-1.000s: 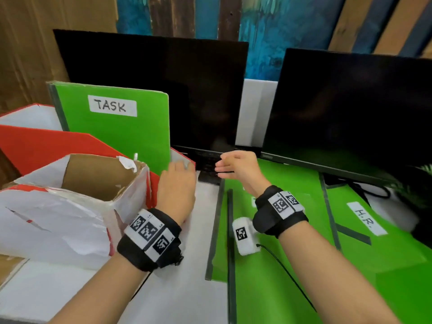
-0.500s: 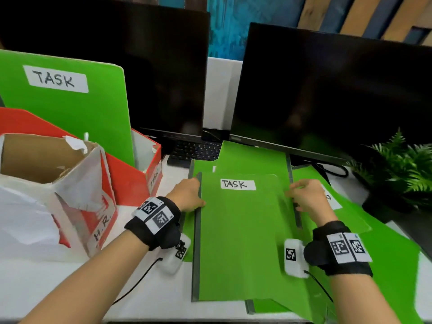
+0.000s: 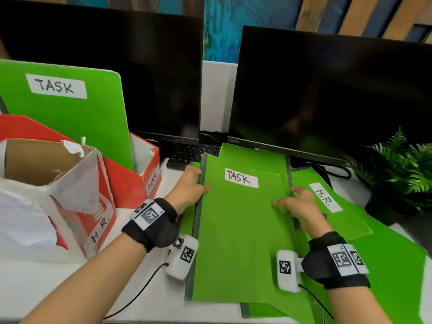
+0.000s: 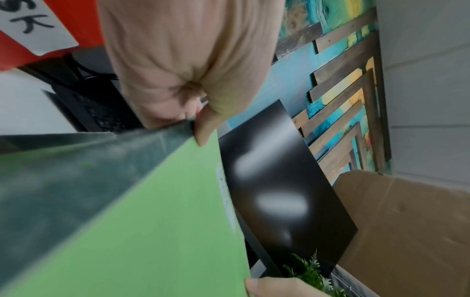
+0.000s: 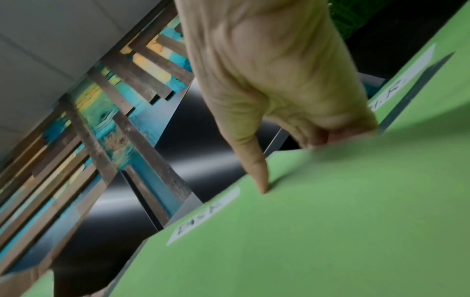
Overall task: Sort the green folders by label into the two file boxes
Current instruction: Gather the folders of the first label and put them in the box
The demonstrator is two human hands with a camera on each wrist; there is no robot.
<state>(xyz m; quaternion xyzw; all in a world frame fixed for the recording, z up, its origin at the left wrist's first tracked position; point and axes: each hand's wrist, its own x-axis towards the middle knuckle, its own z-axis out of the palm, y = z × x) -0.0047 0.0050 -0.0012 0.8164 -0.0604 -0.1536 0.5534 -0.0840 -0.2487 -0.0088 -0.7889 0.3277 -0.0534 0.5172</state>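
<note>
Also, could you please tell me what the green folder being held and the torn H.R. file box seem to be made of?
The green TASK-labelled folder looks like matte card or thin board: flat, non-glossy, with a dark grey spine strip; plastic cannot be ruled out. The torn red-and-white H.R. file box looks like cardboard: brown fibre inside, ragged ripped white facing.

We see two dark monitors [image 3: 327, 94] side by side (both blank), a black keyboard [image 3: 191, 154] beneath the left one, a potted fern [image 3: 404, 169] at the right edge, and a painted wood-slat wall [image 3: 245, 24] behind
</note>
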